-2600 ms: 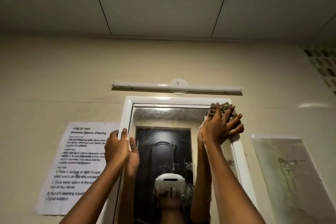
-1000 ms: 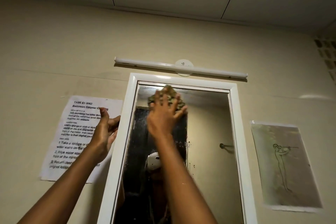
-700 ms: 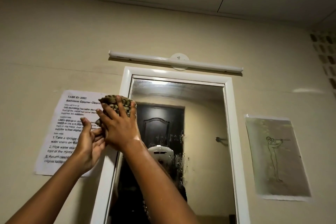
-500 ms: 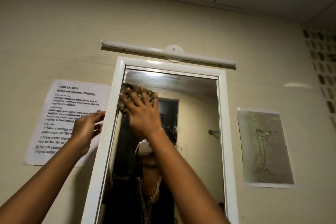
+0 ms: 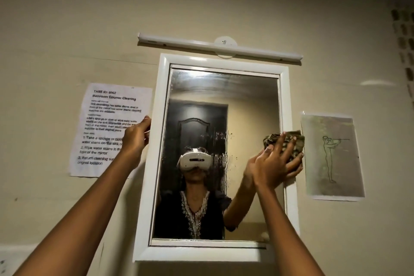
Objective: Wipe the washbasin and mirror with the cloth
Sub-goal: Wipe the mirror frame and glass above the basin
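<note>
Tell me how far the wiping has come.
Done: nothing looks finished. In hand: the right hand presses the cloth on the mirror at its right edge; the left hand steadies the frame. Left: droplets mid-glass; the washbasin is out of view.

Count on the wall: one mirror [image 5: 220, 96] in a white frame, one light bar [image 5: 219, 48] mounted above it, and two paper sheets, namely one printed instruction sheet [image 5: 107, 116] to the left of the frame and one line drawing [image 5: 331, 157] to its right. Two hands are raised, the left hand [image 5: 135, 139] and the right hand [image 5: 274, 166], with one patterned cloth [image 5: 284, 141] between them and the wall. In the glass: one reflected person, one white headset [image 5: 194, 160], one dark door [image 5: 195, 132].
</note>
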Demonstrator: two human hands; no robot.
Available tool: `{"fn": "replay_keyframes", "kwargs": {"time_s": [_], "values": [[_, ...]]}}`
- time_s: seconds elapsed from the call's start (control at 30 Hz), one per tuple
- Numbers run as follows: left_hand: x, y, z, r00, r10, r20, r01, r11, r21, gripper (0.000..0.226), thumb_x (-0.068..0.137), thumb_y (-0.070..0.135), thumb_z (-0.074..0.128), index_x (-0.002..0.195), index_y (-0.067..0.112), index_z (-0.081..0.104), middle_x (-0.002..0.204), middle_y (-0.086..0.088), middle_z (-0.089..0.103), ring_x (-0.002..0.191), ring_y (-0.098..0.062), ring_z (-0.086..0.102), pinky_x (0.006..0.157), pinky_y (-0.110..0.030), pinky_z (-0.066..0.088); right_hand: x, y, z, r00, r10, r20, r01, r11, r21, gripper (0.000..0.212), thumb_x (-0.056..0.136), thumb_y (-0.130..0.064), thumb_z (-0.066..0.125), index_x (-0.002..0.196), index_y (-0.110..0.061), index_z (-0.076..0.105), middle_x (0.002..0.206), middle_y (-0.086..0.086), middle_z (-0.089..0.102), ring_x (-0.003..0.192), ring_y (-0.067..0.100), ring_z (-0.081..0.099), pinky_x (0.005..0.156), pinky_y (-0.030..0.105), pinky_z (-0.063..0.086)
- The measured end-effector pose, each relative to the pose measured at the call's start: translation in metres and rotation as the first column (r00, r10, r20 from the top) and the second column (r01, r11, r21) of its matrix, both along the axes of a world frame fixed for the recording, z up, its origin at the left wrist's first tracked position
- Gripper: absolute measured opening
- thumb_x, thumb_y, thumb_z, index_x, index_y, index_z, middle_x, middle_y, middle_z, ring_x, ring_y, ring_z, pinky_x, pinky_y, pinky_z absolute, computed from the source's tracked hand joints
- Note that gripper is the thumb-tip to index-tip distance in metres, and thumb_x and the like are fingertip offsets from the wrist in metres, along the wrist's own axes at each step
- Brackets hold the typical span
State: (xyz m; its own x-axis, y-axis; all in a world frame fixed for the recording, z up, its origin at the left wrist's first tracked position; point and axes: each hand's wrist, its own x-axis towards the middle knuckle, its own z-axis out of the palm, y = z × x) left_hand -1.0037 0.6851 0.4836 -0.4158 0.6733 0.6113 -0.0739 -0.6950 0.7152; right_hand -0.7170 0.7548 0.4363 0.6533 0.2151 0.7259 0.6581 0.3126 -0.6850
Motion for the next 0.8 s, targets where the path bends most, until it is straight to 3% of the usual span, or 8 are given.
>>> {"fn": "replay_keyframes", "kwargs": {"time_s": [0.07, 0.17, 0.23, 0.33, 0.4, 0.53, 0.67, 0.8], "values": [[-0.003, 0.000, 0.000, 0.999, -0.036, -0.028, 0.035, 0.999, -0.017, 0.045, 0.097, 0.037, 0.044, 0.123, 0.004, 0.060, 0.118, -0.013, 0.065, 0.096, -0.020, 0.059, 0.082, -0.029, 0.047, -0.017, 0.000, 0.007, 0.995, 0.028, -0.094, -0.029, 1.000, -0.002, 0.051, 0.099, -0.031, 0.038, 0.148, -0.032, 0.023, 0.160, -0.001, 0.015, 0.146, 0.037, -0.001, 0.115, 0.060, -0.002], [-0.008, 0.000, 0.001, 0.995, -0.085, -0.053, 0.082, 0.995, -0.053, 0.057, 0.098, 0.047, 0.034, 0.130, 0.005, 0.057, 0.132, -0.011, 0.059, 0.115, -0.022, 0.054, 0.098, -0.031, 0.040, -0.037, 0.002, 0.023, 0.991, 0.039, -0.131, -0.039, 0.999, 0.006, 0.053, 0.099, -0.030, 0.040, 0.148, -0.031, 0.021, 0.160, -0.002, 0.013, 0.146, 0.038, -0.006, 0.113, 0.061, -0.008], [-0.008, -0.001, 0.001, 0.990, -0.128, -0.065, 0.125, 0.991, -0.049, 0.064, 0.098, 0.051, 0.028, 0.133, 0.005, 0.054, 0.136, -0.011, 0.057, 0.125, -0.025, 0.051, 0.104, -0.032, 0.038, -0.055, 0.002, 0.033, 0.998, 0.058, -0.036, -0.057, 0.998, 0.025, 0.059, 0.096, -0.029, 0.046, 0.148, -0.033, 0.018, 0.160, -0.003, 0.010, 0.146, 0.037, -0.006, 0.112, 0.058, -0.011], [-0.008, -0.001, -0.003, 0.978, -0.207, -0.015, 0.207, 0.978, -0.011, 0.075, 0.095, 0.058, 0.020, 0.132, 0.000, 0.052, 0.136, -0.016, 0.055, 0.129, -0.026, 0.048, 0.106, -0.032, 0.037, -0.105, -0.004, 0.040, 0.956, 0.118, 0.270, -0.138, 0.989, 0.055, 0.071, 0.091, -0.021, 0.048, 0.149, -0.033, 0.010, 0.159, -0.006, 0.003, 0.146, 0.035, -0.006, 0.109, 0.056, -0.017], [-0.009, 0.001, -0.007, 0.964, -0.258, 0.066, 0.258, 0.966, 0.012, 0.084, 0.093, 0.063, 0.017, 0.132, -0.003, 0.051, 0.137, -0.020, 0.053, 0.131, -0.026, 0.046, 0.108, -0.032, 0.035, -0.143, -0.014, 0.046, 0.849, 0.188, 0.494, -0.232, 0.972, 0.028, 0.072, 0.089, -0.022, 0.045, 0.149, -0.033, 0.007, 0.160, -0.003, 0.007, 0.145, 0.036, -0.007, 0.110, 0.059, -0.018], [-0.017, 0.005, -0.018, 0.923, -0.316, 0.219, 0.317, 0.948, 0.034, 0.094, 0.088, 0.071, 0.011, 0.135, -0.003, 0.046, 0.144, -0.022, 0.045, 0.135, -0.027, 0.042, 0.111, -0.033, 0.032, -0.197, -0.030, 0.034, 0.510, 0.203, 0.836, -0.269, 0.961, -0.069, 0.065, 0.092, -0.030, 0.044, 0.149, -0.033, 0.012, 0.160, -0.001, 0.011, 0.145, 0.039, -0.005, 0.110, 0.063, -0.013], [-0.023, 0.005, -0.026, 0.910, -0.321, 0.263, 0.332, 0.943, 0.005, 0.091, 0.087, 0.073, 0.013, 0.128, 0.002, 0.052, 0.143, -0.018, 0.046, 0.135, -0.026, 0.042, 0.109, -0.035, 0.034, -0.185, -0.025, 0.010, 0.272, 0.120, 0.955, -0.186, 0.980, -0.070, 0.056, 0.096, -0.036, 0.040, 0.148, -0.035, 0.018, 0.160, -0.004, 0.015, 0.147, 0.035, -0.006, 0.116, 0.061, -0.004], [-0.019, 0.005, -0.026, 0.957, -0.226, 0.184, 0.243, 0.967, -0.078, 0.084, 0.092, 0.066, 0.016, 0.132, 0.000, 0.050, 0.140, -0.020, 0.050, 0.131, -0.026, 0.047, 0.105, -0.032, 0.037, -0.128, -0.016, 0.006, 0.190, 0.029, 0.981, -0.131, 0.991, -0.004, 0.065, 0.092, -0.030, 0.047, 0.147, -0.039, 0.015, 0.159, -0.003, 0.018, 0.147, 0.033, -0.003, 0.117, 0.056, -0.006]]}}
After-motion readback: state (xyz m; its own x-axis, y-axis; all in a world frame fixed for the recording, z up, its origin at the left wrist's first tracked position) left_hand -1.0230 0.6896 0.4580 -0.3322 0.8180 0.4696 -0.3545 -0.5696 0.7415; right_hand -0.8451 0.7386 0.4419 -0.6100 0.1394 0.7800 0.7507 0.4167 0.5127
